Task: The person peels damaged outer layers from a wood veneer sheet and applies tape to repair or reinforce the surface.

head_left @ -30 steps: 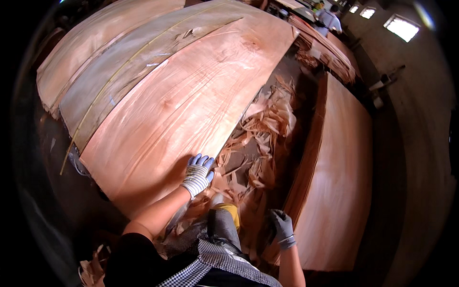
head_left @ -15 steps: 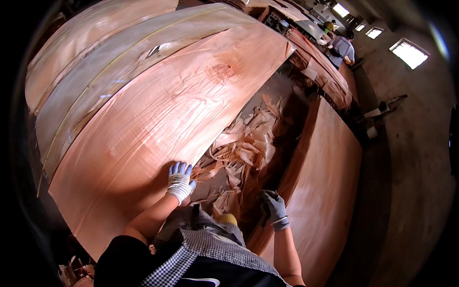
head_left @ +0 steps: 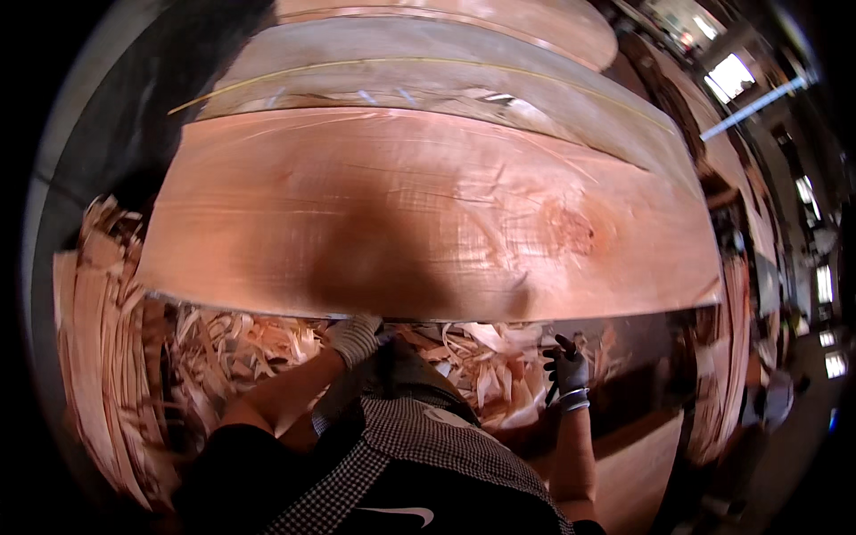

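Note:
A broad sheet of reddish wood veneer (head_left: 428,205) lies before me, wrinkled in its middle, with a dark knot toward the right. My left hand (head_left: 358,339), in a white striped glove, is at the sheet's near edge; its fingers are lost in shadow and blur, so their grip is not visible. My right hand (head_left: 567,367), in a grey glove with dark fingertips, hangs in the air just short of that edge, to the right. Its fingers are apart and hold nothing.
Torn veneer scraps (head_left: 495,370) cover the floor between me and the sheet. Stacked strips (head_left: 102,357) stand at left. A greyish sheet (head_left: 357,76) with a thin yellow strip (head_left: 419,60) lies beyond. Another veneer stack (head_left: 624,464) is behind my right arm. A person (head_left: 774,397) is at far right.
My view has turned left, so the sheet now lies crosswise. My left hand has gone from lying on the sheet to its near edge. My right hand has left the side stack and opened.

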Demonstrator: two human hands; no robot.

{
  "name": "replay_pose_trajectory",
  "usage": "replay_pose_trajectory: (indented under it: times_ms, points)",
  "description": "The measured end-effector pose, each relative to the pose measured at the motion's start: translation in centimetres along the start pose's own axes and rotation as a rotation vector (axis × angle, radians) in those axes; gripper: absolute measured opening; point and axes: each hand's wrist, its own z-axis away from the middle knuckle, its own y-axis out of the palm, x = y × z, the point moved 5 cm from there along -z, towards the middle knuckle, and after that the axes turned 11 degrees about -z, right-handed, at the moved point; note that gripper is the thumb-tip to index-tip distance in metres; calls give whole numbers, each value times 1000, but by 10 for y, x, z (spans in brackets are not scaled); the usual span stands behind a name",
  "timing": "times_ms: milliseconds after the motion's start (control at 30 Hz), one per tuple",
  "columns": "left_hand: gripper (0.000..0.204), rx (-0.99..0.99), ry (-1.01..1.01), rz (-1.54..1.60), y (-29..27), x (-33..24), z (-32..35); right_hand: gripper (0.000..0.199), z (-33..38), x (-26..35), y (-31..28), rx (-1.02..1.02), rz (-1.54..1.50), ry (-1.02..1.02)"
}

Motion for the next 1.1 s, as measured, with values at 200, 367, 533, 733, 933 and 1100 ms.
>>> replay_pose_trajectory:
  times_ms: [200, 367, 533, 733, 933, 1100]
  points:
    - [32, -17, -787, 1874, 61, -18, 18, 30, -92, 40, 4, 271, 251, -1]
    - [32, -347, -629, 2049, 82, -8, -2, 32, -125, 34, -4, 366, 291, -14]
    - [31, -428, -874, 2300, 30, -43, -26, 27, -181, -9, -84, 229, 257, 60]
    - [25, -535, -812, 1693, 20, -4, -40, 60, -211, 5, -130, 163, 123, 49]
    - [21, -851, -880, 1179, -15, 11, -46, 54, -256, 14, -176, 258, 298, 62]
    - [25, -1173, -1179, 1734, 34, -39, 10, 49, -253, -7, -193, 330, 254, 64]
